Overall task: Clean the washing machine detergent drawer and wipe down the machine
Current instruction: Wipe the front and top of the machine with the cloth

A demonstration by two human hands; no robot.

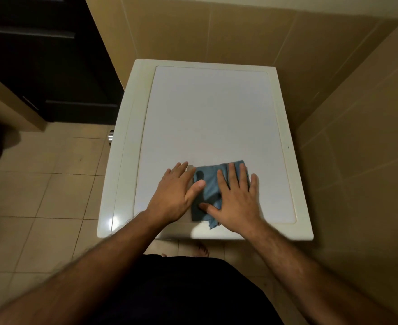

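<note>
I look straight down on the white top of the washing machine. A blue cloth lies flat near its front edge. My right hand presses on the cloth with its fingers spread and straight. My left hand lies flat on the machine top at the cloth's left edge, its thumb on the cloth. The detergent drawer and the front of the machine are hidden below the top.
Beige tiled walls stand behind and to the right of the machine. A dark cabinet stands at the back left. Beige tiled floor spreads to the left. A chrome fitting sticks out by the machine's left side.
</note>
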